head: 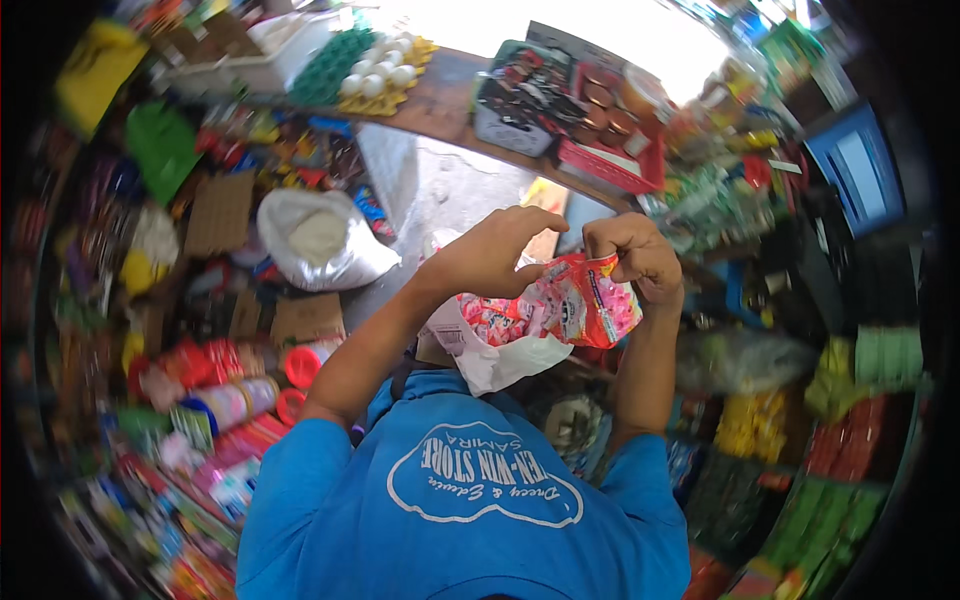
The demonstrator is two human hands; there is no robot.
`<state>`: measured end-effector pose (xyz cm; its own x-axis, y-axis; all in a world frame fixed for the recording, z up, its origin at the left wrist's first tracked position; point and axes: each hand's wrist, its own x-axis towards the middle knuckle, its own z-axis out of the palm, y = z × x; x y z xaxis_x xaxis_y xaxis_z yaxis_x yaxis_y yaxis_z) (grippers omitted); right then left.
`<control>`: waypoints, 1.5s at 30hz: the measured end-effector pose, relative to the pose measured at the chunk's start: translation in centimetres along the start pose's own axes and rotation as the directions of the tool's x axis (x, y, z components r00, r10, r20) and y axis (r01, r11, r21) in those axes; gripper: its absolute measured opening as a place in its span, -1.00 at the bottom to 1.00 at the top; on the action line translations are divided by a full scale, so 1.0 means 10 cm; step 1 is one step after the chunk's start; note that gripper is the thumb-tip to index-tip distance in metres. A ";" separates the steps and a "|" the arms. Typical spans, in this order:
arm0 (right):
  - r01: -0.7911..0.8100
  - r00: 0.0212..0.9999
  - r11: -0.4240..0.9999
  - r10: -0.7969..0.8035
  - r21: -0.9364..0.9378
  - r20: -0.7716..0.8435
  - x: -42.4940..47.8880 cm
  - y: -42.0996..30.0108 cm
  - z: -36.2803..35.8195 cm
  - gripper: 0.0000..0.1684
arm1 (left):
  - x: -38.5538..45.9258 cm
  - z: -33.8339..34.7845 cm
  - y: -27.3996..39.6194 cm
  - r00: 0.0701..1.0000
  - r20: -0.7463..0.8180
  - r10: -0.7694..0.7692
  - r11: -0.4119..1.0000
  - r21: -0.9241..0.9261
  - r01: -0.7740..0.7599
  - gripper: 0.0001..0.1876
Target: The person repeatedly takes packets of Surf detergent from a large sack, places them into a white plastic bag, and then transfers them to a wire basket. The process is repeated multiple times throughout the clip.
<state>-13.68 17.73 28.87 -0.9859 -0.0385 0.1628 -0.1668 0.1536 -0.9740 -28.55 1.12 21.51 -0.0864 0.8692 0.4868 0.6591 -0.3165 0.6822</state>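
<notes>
My right hand [637, 255] pinches the upper edge of a red and pink plastic packet [589, 304] with a flower print, which hangs tilted below the fingers. Left of it, my left hand [499, 244] has its fingers and thumb spread apart, the thumb close to the packet's edge; whether it touches is not clear. Beneath both hands is a white sack [517, 364] with its mouth folded back. Several similar pink and red packets [495, 319] lie in it. The sack's lower side is hidden by my body and shirt.
Ahead runs a wooden counter [448, 90] with white eggs [382, 67] on a yellow tray, a green tub [517, 124] and a red basket [611, 165]. An open sack of white grains [319, 236] stands left. Crowded shelves flank me, with a lit screen [859, 172] at right.
</notes>
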 end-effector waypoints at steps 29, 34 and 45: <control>-0.646 0.392 -0.077 -0.887 -0.760 -0.243 -1.48 -0.88 1.81 -0.45 | 1.08 0.00 1.93 0.675 -0.070 0.735 0.646 -0.233 -0.727 -0.80; -0.227 -0.019 0.612 -0.781 -0.758 -0.625 -1.44 -0.99 1.45 -0.27 | 1.33 -0.15 2.14 0.707 -0.058 0.705 0.651 -0.342 -0.678 -0.83; 0.371 0.039 0.821 -0.481 -0.434 -0.876 -1.25 -1.17 1.05 -0.70 | 1.19 0.07 1.69 0.859 0.109 0.500 0.661 -0.689 -0.297 -0.23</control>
<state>0.70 6.08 36.57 0.0307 0.7897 0.6127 -0.5084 0.5401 -0.6707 -17.90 6.36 38.47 0.3372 0.6300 0.6996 -0.0535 -0.7290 0.6824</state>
